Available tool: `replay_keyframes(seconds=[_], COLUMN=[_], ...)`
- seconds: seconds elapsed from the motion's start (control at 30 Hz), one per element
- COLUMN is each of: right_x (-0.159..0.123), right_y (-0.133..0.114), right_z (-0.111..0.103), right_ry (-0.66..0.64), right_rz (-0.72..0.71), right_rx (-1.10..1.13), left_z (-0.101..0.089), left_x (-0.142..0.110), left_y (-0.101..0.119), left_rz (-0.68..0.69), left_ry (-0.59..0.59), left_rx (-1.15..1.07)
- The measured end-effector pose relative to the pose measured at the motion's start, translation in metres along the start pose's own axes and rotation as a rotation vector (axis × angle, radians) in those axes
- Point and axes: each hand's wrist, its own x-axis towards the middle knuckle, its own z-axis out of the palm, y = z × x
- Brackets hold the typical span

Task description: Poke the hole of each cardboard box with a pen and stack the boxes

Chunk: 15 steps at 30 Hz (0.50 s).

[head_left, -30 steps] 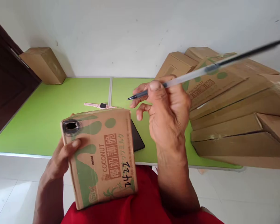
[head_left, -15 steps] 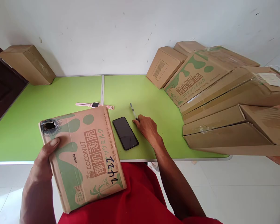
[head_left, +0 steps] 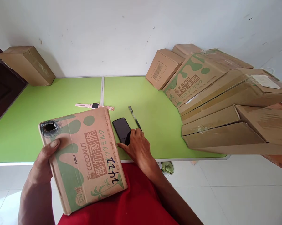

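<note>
My left hand (head_left: 45, 156) grips the left edge of a flat cardboard box (head_left: 89, 162), its thumb on the front and its fingers hidden behind. The box is tilted, printed in green and brown, with "2422" handwritten on it and a dark-ringed hole in its upper left corner. My right hand (head_left: 138, 143) is over the lower part of a black smartphone (head_left: 120, 126) lying flat on the table, thumb at its left side and fingers along its right. A pen (head_left: 134, 116) lies just beyond those fingers.
A pink-strapped watch (head_left: 95, 105) lies behind the held box on the green table (head_left: 122, 90). Several cardboard boxes (head_left: 211, 100) lean in a row at the right. Another box (head_left: 28, 65) stands at the back left, by the wall (head_left: 103, 37).
My right hand has let go of the pen and moved left and nearer to me, onto the smartphone. The pen now lies on the table. My left hand and its box stay in place.
</note>
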Motion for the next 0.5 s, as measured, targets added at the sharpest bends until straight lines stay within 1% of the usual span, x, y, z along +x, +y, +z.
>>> replay_keyframes(seconds=[0.1,0.3,0.4,0.5], right_x=[0.004,0.022,0.026,0.021], right_y=[-0.004,0.010,0.019,0.029], right_z=[0.009,0.009,0.012,0.015], right_ry=[0.014,-0.018,-0.063,-0.086], right_rz=[0.051,0.102,0.092,0.069], right_rx=[0.051,0.261,0.460,0.734], left_z=[0.005,0.008,0.006,0.001], left_x=[-0.003,-0.006,-0.005,-0.002], left_y=[0.003,0.004,0.002,0.000], left_rz=[0.036,0.036,0.024,0.025], left_ry=[0.055,0.066,0.083,0.057], left_rx=[0.122,0.118,0.111,0.097])
